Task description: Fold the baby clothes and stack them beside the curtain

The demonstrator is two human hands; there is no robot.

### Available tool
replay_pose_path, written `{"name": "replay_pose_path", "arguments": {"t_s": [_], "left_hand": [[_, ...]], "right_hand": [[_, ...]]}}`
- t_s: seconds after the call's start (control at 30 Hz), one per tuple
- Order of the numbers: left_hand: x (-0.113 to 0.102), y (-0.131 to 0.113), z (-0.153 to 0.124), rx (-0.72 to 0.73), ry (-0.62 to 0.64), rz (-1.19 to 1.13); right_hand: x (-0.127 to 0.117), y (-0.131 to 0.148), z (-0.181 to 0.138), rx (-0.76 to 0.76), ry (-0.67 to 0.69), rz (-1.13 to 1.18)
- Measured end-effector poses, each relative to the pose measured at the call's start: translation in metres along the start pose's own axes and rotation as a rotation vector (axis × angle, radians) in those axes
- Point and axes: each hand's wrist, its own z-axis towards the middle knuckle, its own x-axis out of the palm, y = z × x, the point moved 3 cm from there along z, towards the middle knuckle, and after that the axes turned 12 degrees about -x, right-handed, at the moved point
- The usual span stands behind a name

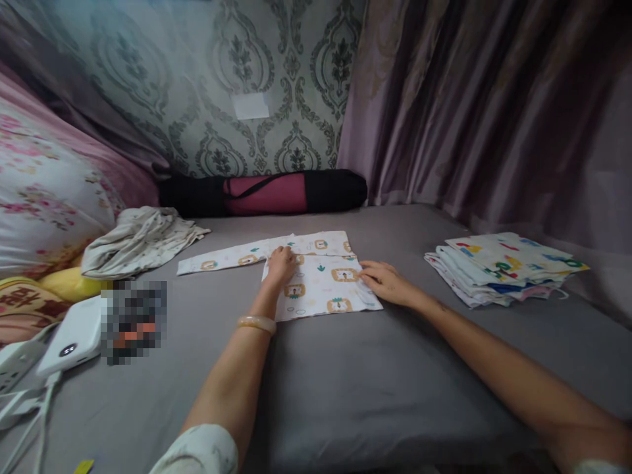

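Note:
A white garment (pixel 323 280) with lion faces and small green marks is spread partly folded on the grey sheet. One long narrow part, like a sleeve, stretches out to the left. My left hand (pixel 281 264), with a pale bangle at the wrist, has its fingers curled down on the garment's upper left, at the base of that part. At the right edge of the cloth, my right hand (pixel 389 282) pinches the fabric between thumb and fingers. Some of the fingertips are hidden by the hands.
Folded printed cloths (pixel 498 270) are stacked at the right. A crumpled pale cloth (pixel 141 240) lies at the left, above a white power bank (pixel 74 332) with cables. Along the wall rests a black and maroon long bag (pixel 266 193). Purple curtains (pixel 474 99) hang at the right.

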Motion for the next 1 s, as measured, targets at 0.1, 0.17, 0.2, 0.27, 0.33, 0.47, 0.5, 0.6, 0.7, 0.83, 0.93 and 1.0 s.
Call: {"name": "replay_pose_path", "arguments": {"t_s": [0.1, 0.17, 0.2, 0.27, 0.33, 0.47, 0.5, 0.6, 0.7, 0.83, 0.93, 1.0], "left_hand": [[0.004, -0.003, -0.008, -0.025, -0.037, 0.026], [0.005, -0.005, -0.013, -0.018, -0.056, 0.048], [0.005, -0.005, -0.014, -0.01, -0.056, 0.057], [0.006, -0.005, -0.016, 0.003, -0.049, 0.065], [0.007, -0.005, -0.015, 0.006, -0.046, 0.053], [0.009, -0.003, -0.012, 0.008, -0.043, 0.01], [0.009, -0.003, -0.012, 0.008, -0.039, 0.009], [0.007, -0.003, -0.013, 0.001, -0.029, 0.026], [0.004, -0.005, -0.016, 0.006, -0.008, 0.061], [0.001, -0.009, -0.019, -0.015, 0.058, 0.122], [0.001, -0.009, -0.019, -0.03, 0.078, 0.142], [0.002, -0.009, -0.019, -0.034, 0.085, 0.145]], "right_hand": [[0.007, -0.002, 0.038, -0.015, -0.058, 0.005], [0.017, -0.003, 0.066, 0.018, -0.055, -0.007], [0.023, -0.002, 0.079, 0.033, -0.047, -0.011], [0.034, 0.0, 0.105, 0.083, -0.03, -0.018], [0.043, 0.004, 0.129, 0.138, -0.024, -0.022], [0.054, 0.017, 0.172, 0.196, -0.023, -0.023], [0.056, 0.02, 0.18, 0.207, -0.022, -0.024], [0.06, 0.024, 0.198, 0.242, -0.015, -0.038], [0.068, 0.021, 0.203, 0.29, -0.004, -0.069], [0.076, 0.014, 0.201, 0.288, -0.036, -0.12], [0.077, 0.012, 0.201, 0.29, -0.038, -0.117], [0.075, 0.011, 0.201, 0.284, -0.018, -0.081]]}}
